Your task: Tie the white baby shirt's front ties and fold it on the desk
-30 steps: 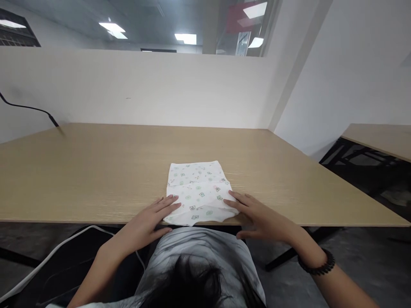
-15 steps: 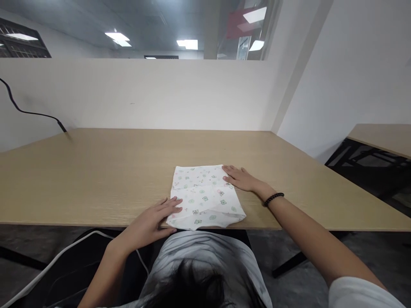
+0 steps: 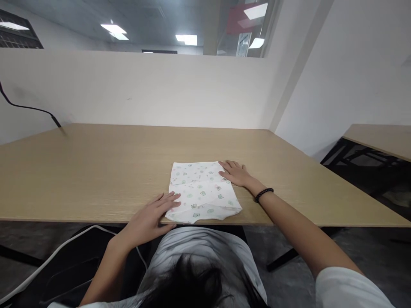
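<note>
A folded white cloth (image 3: pixel 202 192) printed with small green and pink motifs lies flat on a light wooden table (image 3: pixel 96 171), its lower edge at the table's front edge. My left hand (image 3: pixel 149 216) rests with spread fingers on the cloth's lower left side, holding nothing. My right hand (image 3: pixel 234 173) lies flat at the cloth's upper right corner, its fingertips touching the fabric. A black beaded bracelet (image 3: pixel 263 195) circles my right wrist.
A white partition (image 3: pixel 128 90) rises behind the table, with a black cable (image 3: pixel 28 107) draped over it at the left. Another wooden table (image 3: pixel 379 139) stands at the right, beyond a gap. My own torso sits below the front edge.
My right hand has moved from the cloth's lower right edge up to its upper right corner. My left hand and the cloth have stayed in nearly the same place.
</note>
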`<state>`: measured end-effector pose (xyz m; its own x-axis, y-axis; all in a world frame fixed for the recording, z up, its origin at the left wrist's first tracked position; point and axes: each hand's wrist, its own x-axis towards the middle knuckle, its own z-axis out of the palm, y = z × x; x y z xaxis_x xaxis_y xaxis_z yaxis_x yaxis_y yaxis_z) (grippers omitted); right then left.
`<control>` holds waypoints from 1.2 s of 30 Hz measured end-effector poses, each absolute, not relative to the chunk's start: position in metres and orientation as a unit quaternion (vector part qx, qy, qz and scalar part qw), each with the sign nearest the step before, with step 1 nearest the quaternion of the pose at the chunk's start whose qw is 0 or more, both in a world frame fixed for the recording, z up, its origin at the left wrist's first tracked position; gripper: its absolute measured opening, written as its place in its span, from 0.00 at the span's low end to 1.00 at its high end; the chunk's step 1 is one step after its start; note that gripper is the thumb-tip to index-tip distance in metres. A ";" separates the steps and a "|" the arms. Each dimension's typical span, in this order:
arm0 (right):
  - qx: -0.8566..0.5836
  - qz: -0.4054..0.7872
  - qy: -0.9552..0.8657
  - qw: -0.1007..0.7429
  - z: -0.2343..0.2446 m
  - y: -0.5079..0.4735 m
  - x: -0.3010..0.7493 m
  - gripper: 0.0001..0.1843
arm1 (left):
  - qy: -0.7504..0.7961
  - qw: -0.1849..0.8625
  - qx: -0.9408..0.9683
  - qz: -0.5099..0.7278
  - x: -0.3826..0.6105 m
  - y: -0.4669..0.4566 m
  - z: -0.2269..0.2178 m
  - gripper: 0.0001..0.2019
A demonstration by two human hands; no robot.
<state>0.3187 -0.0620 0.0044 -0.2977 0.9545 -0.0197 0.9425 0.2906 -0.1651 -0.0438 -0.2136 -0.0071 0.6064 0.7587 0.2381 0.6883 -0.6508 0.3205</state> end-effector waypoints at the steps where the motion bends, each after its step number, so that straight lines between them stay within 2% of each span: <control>1: -0.589 0.076 -0.803 0.038 0.004 -0.062 0.319 0.41 | 0.404 0.100 0.892 0.178 -0.043 -0.214 -0.006 0.24; 7: -0.596 0.079 -0.798 0.044 0.010 -0.069 0.319 0.45 | 0.410 0.093 0.890 0.178 -0.041 -0.214 -0.005 0.25; 10: -0.566 0.026 -0.817 0.107 0.022 -0.086 0.325 0.45 | 0.414 0.083 0.888 0.183 -0.040 -0.214 -0.007 0.25; 12: -0.515 0.006 -0.841 0.169 0.030 -0.107 0.331 0.40 | 0.418 0.083 0.886 0.184 -0.040 -0.215 -0.006 0.25; 15: -0.418 0.082 -0.884 0.194 0.033 -0.148 0.340 0.33 | 0.420 0.110 0.881 0.186 -0.040 -0.218 -0.001 0.28; 18: -0.374 0.196 -0.897 0.133 0.028 -0.187 0.350 0.28 | 0.414 0.152 0.875 0.198 -0.040 -0.219 0.005 0.33; 21: -0.370 0.236 -0.892 0.106 0.019 -0.209 0.358 0.29 | 0.399 0.171 0.877 0.206 -0.042 -0.218 0.007 0.27; 24: -0.387 0.227 -0.884 0.130 0.011 -0.216 0.361 0.31 | 0.380 0.189 0.881 0.209 -0.044 -0.217 0.005 0.20; 31: -0.364 0.231 -0.871 0.234 0.002 -0.218 0.356 0.15 | 0.324 0.244 0.876 0.261 -0.042 -0.218 0.011 0.15; 36: -0.412 0.278 -0.814 0.300 0.028 -0.207 0.342 0.15 | 0.369 0.278 0.833 0.304 -0.032 -0.210 0.030 0.17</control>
